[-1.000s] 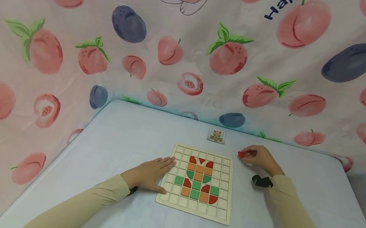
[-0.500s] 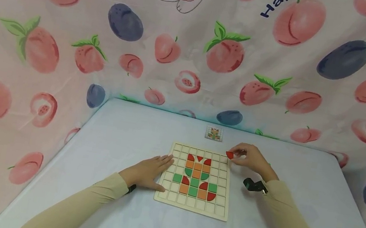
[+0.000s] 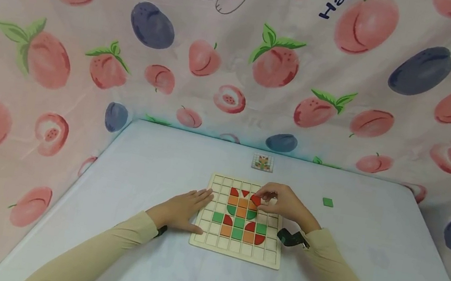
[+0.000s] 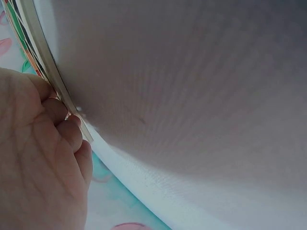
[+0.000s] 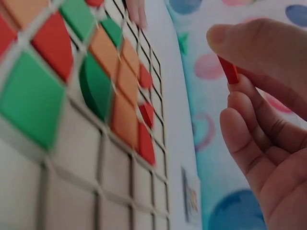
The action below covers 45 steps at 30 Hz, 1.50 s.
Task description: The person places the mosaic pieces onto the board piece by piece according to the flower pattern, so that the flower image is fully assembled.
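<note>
A pale wooden grid board (image 3: 233, 254) lies on the table, bearing red, orange and green tiles in a flower-like pattern. My left hand (image 3: 180, 209) rests flat on its left edge, fingers extended; in the left wrist view those fingertips (image 4: 69, 132) touch the board's rim. Over the upper right of the pattern is my right hand (image 3: 286, 205), pinching a red tile (image 5: 230, 71) between thumb and fingers. The right wrist view shows this tile held clear of the board, edge-on. Fingers hide part of the board's upper right squares.
A small pattern card (image 3: 263, 162) with a similar coloured design lies behind the board. To the right, a loose green square tile (image 3: 327, 202) lies on the white tabletop (image 3: 152, 159). A fruit-printed cloth (image 3: 228, 63) rises behind and at the sides.
My right hand has moved left from beside the board to above the pattern, carrying the red tile. The green tile on the table has come into sight. My left hand has stayed put.
</note>
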Motion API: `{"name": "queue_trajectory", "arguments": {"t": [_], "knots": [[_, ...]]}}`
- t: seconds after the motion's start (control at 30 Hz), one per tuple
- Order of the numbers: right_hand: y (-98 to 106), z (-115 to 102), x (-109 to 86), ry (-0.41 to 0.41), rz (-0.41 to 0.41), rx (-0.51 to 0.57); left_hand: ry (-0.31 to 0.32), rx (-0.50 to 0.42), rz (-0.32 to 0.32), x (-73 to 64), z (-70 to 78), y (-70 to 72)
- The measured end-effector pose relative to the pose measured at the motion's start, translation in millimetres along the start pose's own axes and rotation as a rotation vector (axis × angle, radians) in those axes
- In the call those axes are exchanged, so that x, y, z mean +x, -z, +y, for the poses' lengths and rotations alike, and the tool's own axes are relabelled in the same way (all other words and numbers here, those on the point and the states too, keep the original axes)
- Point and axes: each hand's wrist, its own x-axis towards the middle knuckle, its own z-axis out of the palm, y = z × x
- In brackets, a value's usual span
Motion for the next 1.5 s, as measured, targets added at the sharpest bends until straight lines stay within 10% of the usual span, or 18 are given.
{"name": "queue_trajectory", "arguments": {"t": [0.7,1.5], "knots": [[-77,-24,19.0,0.027,-0.129,0.096,-0.009,-0.014,0.001,-1.2,-2.7,3.1],[-96,-33,22.1,0.0,-0.184,0.055,-0.019,-0.036,0.005,-1.1,-1.0,1.0]]}}
